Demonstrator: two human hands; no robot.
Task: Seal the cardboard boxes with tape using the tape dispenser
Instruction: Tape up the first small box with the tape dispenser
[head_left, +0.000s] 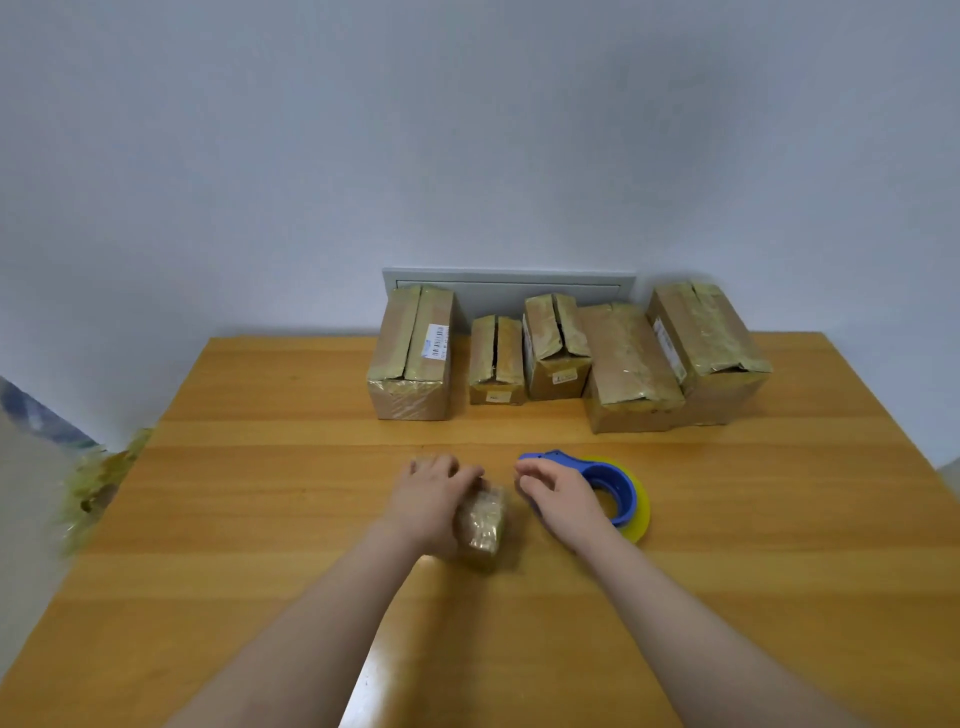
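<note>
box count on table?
6. Five in a row at the table's far edge, left to right: box one, box two, box three, box four, box five. The small box is under the left hand. Others could hide behind.

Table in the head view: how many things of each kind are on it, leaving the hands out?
Cardboard boxes in the back row: 5
Small box touching the left hand: 1
Blue tape dispenser: 1
Yellow tape roll in the dispenser: 1
Total: 8
</note>
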